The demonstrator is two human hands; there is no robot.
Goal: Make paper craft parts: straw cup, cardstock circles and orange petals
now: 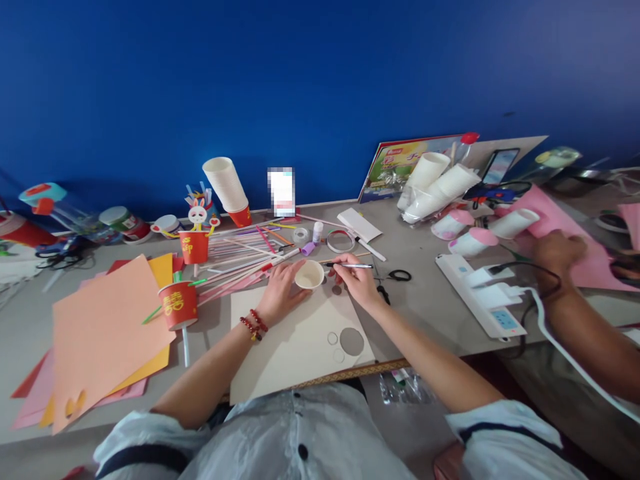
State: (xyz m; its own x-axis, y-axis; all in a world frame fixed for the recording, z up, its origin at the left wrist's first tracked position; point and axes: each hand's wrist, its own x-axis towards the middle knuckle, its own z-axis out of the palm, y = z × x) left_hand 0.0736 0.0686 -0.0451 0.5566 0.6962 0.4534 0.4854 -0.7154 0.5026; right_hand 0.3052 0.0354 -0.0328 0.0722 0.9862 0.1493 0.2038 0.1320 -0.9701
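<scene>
My left hand is closed around the side of a small white paper cup, whose round opening faces me. Between the fingers of my right hand is a pen, its tip close to the cup's right edge. Both hands are over a sheet of white paper on the table. Toward the sheet's right side are a large round hole and two small circle outlines. A pair of scissors with black handles lies beyond my right hand.
Colored paper sheets and red cup figures stand to the left. Straws and sticks spread behind my hands. A power strip with plugs and cables sits at right, beside another person's arm. White cup stacks are at the back.
</scene>
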